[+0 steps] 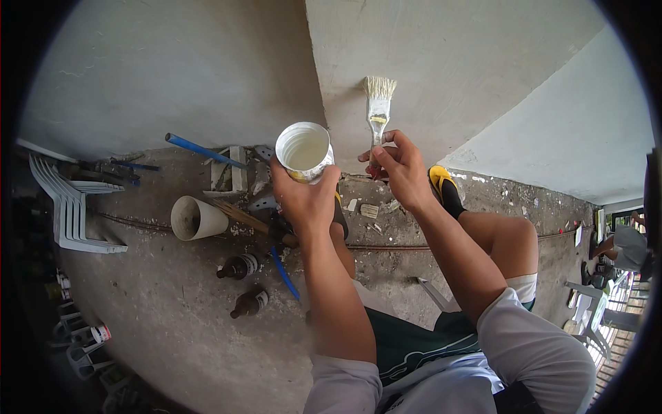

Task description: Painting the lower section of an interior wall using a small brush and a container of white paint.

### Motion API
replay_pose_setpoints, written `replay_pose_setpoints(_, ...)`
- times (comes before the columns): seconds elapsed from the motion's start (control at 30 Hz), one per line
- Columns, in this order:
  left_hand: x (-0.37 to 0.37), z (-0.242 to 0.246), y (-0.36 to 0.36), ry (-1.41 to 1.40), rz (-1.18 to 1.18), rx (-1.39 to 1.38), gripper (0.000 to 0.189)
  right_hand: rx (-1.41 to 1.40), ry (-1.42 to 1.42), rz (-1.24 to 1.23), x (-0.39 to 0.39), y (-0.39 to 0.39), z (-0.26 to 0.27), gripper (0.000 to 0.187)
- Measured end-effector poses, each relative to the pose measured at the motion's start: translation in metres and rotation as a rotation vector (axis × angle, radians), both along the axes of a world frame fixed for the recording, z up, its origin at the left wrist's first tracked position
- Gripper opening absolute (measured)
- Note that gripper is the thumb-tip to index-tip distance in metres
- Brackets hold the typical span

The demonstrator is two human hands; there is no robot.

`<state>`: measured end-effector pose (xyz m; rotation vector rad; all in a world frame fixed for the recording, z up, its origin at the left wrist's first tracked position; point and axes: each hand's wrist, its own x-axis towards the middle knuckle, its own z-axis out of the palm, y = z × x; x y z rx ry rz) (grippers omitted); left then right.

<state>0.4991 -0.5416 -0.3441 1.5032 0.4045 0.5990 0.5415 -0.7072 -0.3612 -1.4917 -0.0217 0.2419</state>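
Observation:
A white can with pale liquid inside is gripped by my left hand, its mouth tipped towards me. My right hand pinches the handle of a flat paintbrush. Its cream bristles point up and appear close to the plastered wall; I cannot tell whether they touch it. The brush stands to the right of the can, apart from it. Whitish paint coats its ferrule and part of its handle.
On the concrete floor lie two brown bottles, a whitish bucket on its side, and a blue pipe. Stacked white plastic chairs stand at left. Another person is at far right, near a plastic chair.

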Motion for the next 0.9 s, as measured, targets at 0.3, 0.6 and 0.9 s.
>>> replay_pose_setpoints(0.3, -0.001, 0.003, 0.001, 0.022, -0.006, -0.024, 0.058, -0.128, 0.162, -0.018, -0.004, 0.004, -0.065, 0.014)
replay_pose_setpoints(0.6, 0.000, 0.000, 0.007, -0.038, 0.007, -0.096, 0.059, -0.048, 0.006, -0.076, -0.035, -0.006, -0.085, 0.012)
replay_pose_setpoints(0.9, -0.004, 0.004, 0.012, -0.077, 0.077, -0.145, 0.061, 0.023, 0.012, 0.079, -0.039, 0.019, -0.009, 0.034)
